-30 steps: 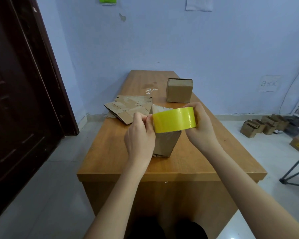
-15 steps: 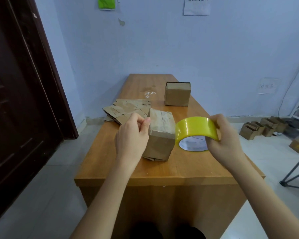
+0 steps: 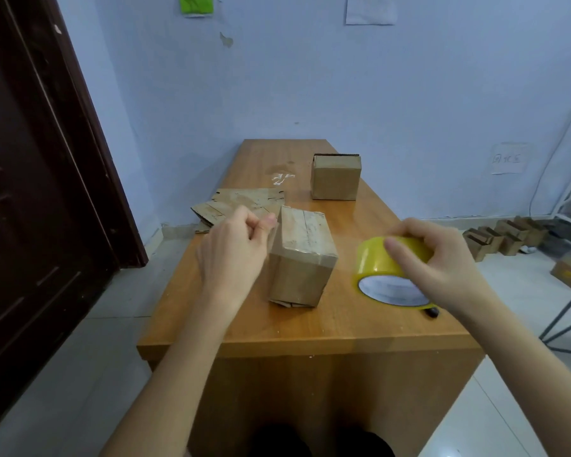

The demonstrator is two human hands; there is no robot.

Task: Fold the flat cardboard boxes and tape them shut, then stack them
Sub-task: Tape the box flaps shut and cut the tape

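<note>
At the far left stands a dark wooden door (image 3: 40, 192). On the wooden table (image 3: 310, 328), toward its left edge, lies a pile of flat cardboard boxes (image 3: 234, 204), partly hidden behind the left hand (image 3: 234, 255). That hand is curled, thumb and forefinger pinched together right at the upper left edge of the folded box (image 3: 302, 258); whether they pinch tape or the box's edge is not clear. The folded box stands near the middle of the table, with clear tape across its top and down its near face, and its bottom flaps show at the near lower edge. Farther back and a little right sits a second box (image 3: 336, 177), upright and well apart from the first. To the right, the right hand (image 3: 439, 258) grips a yellow tape roll (image 3: 376, 268) from above, its lower rim at the table near a small dark object (image 3: 431, 312). On the floor at the far right sit more small cardboard boxes (image 3: 498, 237) against the wall.
</note>
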